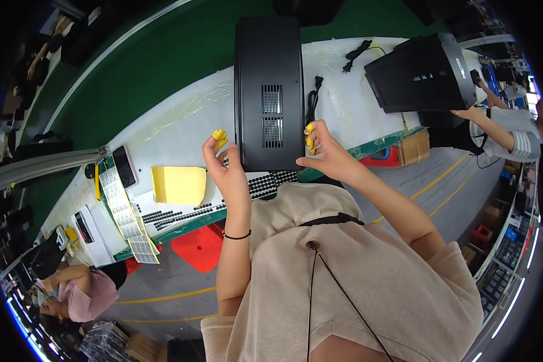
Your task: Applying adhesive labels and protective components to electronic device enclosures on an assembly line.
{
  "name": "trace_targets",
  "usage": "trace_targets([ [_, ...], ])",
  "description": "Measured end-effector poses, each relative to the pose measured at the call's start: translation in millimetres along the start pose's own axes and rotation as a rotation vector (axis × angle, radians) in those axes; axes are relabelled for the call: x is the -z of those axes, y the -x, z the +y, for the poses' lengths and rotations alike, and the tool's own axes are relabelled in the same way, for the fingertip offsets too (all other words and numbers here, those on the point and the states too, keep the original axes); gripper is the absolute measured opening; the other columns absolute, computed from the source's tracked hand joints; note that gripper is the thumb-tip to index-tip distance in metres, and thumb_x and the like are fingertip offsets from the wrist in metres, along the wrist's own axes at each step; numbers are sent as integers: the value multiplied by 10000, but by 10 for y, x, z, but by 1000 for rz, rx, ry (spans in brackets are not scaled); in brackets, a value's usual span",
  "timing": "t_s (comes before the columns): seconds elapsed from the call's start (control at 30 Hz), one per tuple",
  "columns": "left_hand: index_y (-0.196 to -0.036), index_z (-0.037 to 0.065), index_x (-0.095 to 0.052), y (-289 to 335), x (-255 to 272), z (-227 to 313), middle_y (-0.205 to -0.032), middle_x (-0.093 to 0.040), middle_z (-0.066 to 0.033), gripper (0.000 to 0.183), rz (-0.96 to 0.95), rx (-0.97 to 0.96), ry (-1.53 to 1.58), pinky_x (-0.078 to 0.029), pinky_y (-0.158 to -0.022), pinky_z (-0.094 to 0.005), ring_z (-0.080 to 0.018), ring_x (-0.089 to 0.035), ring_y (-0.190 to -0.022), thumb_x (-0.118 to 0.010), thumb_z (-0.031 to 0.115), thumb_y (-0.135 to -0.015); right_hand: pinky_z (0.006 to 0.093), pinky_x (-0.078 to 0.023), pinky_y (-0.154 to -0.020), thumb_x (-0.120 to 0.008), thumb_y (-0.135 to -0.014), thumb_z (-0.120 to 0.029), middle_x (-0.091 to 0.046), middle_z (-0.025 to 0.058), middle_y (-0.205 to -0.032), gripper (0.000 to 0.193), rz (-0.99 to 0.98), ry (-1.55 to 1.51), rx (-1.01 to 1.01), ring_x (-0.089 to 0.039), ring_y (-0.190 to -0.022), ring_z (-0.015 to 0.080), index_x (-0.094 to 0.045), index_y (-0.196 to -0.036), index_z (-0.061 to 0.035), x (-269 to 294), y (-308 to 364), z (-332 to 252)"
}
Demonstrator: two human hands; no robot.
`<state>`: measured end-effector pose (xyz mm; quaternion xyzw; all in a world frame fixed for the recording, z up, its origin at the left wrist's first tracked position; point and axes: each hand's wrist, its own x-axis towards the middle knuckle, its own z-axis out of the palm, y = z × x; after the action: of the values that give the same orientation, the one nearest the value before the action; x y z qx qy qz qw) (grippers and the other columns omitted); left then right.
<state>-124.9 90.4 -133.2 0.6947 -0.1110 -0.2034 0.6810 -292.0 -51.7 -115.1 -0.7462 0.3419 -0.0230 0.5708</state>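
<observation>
A long black casing (270, 66) with two slotted vent grilles stands on the white-covered bench in front of me. My left hand (226, 166) is at its near left edge, with yellow finger covers on the fingertips. Its fingers are bent and apart from the thumb, and it holds nothing. My right hand (332, 155), also with yellow finger covers, is open at the near right edge. Its thumb reaches the near corner; whether it presses on the casing I cannot tell. A black power cord (312, 99) with a plug lies along the casing's right side.
Left on the bench are a yellow tray (178, 186), rows of small black round pieces (163, 217), sticker sheets (122, 196) and a phone (125, 166). Rightward stand another black casing (419, 75) and a co-worker (507, 130). A red stool (198, 248) is below the bench.
</observation>
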Motion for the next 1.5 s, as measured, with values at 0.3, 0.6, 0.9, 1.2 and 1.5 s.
trace_targets([
  [0.3,-1279,-124,-386,-468,-260,-182,-1233,-461,-293,801,-233,-311,-560,-378,-999,-431,-428,-461,-1160,-758,374,-774,319,-390,-958,-735,-803,-435,-489,136,-1234,807,138,-233,3,-509,-1092,203,-312,-1334,1,629,-1189,168],
  [0.6,-1341,-133,-340,-387,-396,-47,-1334,-429,-292,852,-332,-181,-538,-353,-1050,-382,-358,-449,-1241,-743,386,-798,406,-547,-805,-761,-768,-464,-526,232,-1221,907,565,-696,-144,-600,-1036,277,-309,-1337,78,737,-2565,-171],
  [0.9,-1449,-24,-197,-364,-42,133,-1459,-288,-219,786,-44,-158,-119,-212,-1121,-381,-305,-287,-1350,-642,331,-907,327,-495,-742,-816,-724,-308,-587,106,-999,551,134,-631,326,-576,-897,183,-526,-1112,-46,57,-1671,-1661],
  [1.2,-1472,52,148,-80,-240,187,-1518,-103,-183,1169,-95,-546,166,-162,-1142,-437,-308,-190,-1390,-747,391,-801,296,-352,-993,-709,-832,-146,-507,52,-1119,434,165,-287,884,-481,-1099,149,-458,-1174,-54,407,-376,-1659],
  [1.5,-1459,54,212,239,-1169,298,-1537,70,-192,1228,-559,-628,-17,-64,-1152,-427,-313,-28,-1432,-761,324,-760,262,-424,-869,-635,-814,-153,-562,89,-1087,428,571,-692,542,-558,-992,154,-439,-1193,-128,1347,-59,-1049],
])
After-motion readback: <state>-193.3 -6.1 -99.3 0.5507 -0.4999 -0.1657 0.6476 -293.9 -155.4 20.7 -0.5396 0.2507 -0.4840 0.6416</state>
